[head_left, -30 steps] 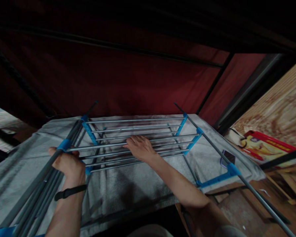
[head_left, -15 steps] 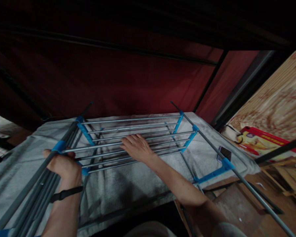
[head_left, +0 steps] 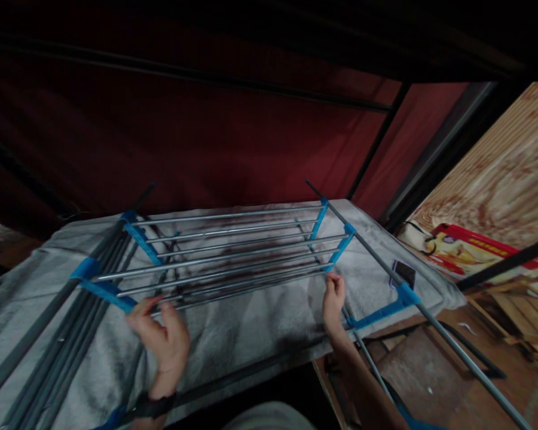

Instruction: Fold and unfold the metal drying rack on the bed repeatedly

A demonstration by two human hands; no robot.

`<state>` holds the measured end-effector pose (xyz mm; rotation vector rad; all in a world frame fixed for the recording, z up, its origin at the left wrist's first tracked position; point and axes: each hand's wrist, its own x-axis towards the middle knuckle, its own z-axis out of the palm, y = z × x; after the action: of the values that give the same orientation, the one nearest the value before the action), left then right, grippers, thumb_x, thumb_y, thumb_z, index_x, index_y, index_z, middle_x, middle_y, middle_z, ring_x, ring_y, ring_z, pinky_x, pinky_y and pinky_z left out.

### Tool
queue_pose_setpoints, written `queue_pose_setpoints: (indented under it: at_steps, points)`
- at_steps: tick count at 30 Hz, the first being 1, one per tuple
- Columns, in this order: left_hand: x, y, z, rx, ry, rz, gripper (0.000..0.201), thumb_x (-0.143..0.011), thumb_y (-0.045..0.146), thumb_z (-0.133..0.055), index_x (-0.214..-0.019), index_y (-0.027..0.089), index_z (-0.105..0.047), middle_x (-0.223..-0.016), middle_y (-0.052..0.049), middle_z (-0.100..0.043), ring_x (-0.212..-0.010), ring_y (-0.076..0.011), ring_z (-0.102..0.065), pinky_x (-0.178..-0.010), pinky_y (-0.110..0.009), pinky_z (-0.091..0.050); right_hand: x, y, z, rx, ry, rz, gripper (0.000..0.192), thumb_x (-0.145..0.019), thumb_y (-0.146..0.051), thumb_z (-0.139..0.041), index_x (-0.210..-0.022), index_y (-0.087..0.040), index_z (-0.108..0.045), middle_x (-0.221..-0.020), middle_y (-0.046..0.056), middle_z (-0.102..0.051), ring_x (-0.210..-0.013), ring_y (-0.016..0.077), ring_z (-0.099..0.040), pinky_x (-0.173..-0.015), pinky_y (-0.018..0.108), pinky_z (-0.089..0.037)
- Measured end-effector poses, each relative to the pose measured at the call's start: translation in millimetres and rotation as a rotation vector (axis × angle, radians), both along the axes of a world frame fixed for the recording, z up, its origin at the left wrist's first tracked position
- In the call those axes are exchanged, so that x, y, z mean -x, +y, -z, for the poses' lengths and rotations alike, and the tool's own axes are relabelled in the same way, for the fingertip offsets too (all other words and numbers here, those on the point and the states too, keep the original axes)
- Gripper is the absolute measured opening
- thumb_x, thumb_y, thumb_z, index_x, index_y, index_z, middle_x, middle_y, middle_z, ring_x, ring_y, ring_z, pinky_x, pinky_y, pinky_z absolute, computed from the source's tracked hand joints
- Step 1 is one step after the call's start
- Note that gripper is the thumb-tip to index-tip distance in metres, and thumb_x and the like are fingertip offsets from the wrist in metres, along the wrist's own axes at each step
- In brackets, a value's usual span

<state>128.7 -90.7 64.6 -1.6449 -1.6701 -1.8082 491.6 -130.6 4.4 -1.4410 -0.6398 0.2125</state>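
Note:
A rack of grey metal tubes (head_left: 233,261) joined by blue plastic connectors lies in front of me. My left hand (head_left: 161,337) is at the near end of the left blue connector (head_left: 105,291), thumb and fingers curled around its tip and the end of the lowest tube. At the opposite side my right hand (head_left: 334,303) has its fingers pinched together at the lower end of the right blue connector (head_left: 341,251). The fingertips partly hide both connector ends. Long side poles (head_left: 379,254) run through the connectors.
A grey cloth (head_left: 251,328) covers the surface under the rack. Several loose tubes (head_left: 78,325) lie at left. A phone (head_left: 403,275) rests by the right pole. A red and yellow box (head_left: 479,248) stands further right, and a dark red panel (head_left: 233,149) rises behind.
My left hand has left the upper left joint and moved down to the connector's near end. My right hand has gone from the middle tubes to the right connector.

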Motion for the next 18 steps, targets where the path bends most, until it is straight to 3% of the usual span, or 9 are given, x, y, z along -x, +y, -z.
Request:
queue_pose_setpoints:
  at_steps: [3, 5, 11, 18]
  points:
    - [-46.1, -10.5, 16.9, 0.127, 0.375, 0.38, 0.021, -0.094, 0.027, -0.048, -0.111, 0.018, -0.057, -0.105, -0.01, -0.062, -0.103, -0.0244, -0.057, -0.09, -0.04, -0.047, -38.9, 6.1, 12.2, -0.01, 0.15, 0.118, 0.024, -0.08, -0.039, -0.053, -0.094, -0.021, -0.058, -0.095, 0.002, -0.056, -0.094, 0.0192, -0.052, -0.095, 0.036, -0.039]
    - [-76.3, -10.6, 19.3, 0.213, 0.568, 0.532, 0.026, -0.095, 0.025, -0.046, -0.118, 0.019, -0.056, -0.112, -0.01, -0.063, -0.105, -0.0239, -0.058, -0.091, -0.039, -0.046, -55.6, 12.8, 14.5, -0.013, 0.169, 0.12, 0.026, -0.08, -0.041, -0.051, -0.096, -0.022, -0.058, -0.097, 0.001, -0.057, -0.097, 0.0189, -0.053, -0.095, 0.035, -0.039]
    - [-146.6, 10.0, 14.1, 0.322, 0.763, 0.661, 0.035, -0.099, 0.029, -0.041, -0.129, 0.016, -0.052, -0.129, -0.012, -0.058, -0.119, -0.026, -0.053, -0.102, -0.042, -0.042, -78.6, 46.4, 12.5, -0.064, 0.223, 0.029, 0.034, -0.084, -0.049, -0.043, -0.094, -0.022, -0.062, -0.1, 0.002, -0.063, -0.097, 0.0174, -0.057, -0.089, 0.031, -0.045]
    - [-201.1, 33.3, 11.7, 0.433, 0.907, 0.776, 0.036, -0.1, 0.031, -0.038, -0.13, 0.015, -0.051, -0.126, -0.012, -0.062, -0.116, -0.0247, -0.056, -0.102, -0.042, -0.04, -85.9, 86.5, 19.3, -0.082, 0.27, -0.152, 0.042, -0.084, -0.061, -0.042, -0.076, -0.022, -0.056, -0.067, -0.002, -0.058, -0.066, 0.0154, -0.057, -0.071, 0.031, -0.051]
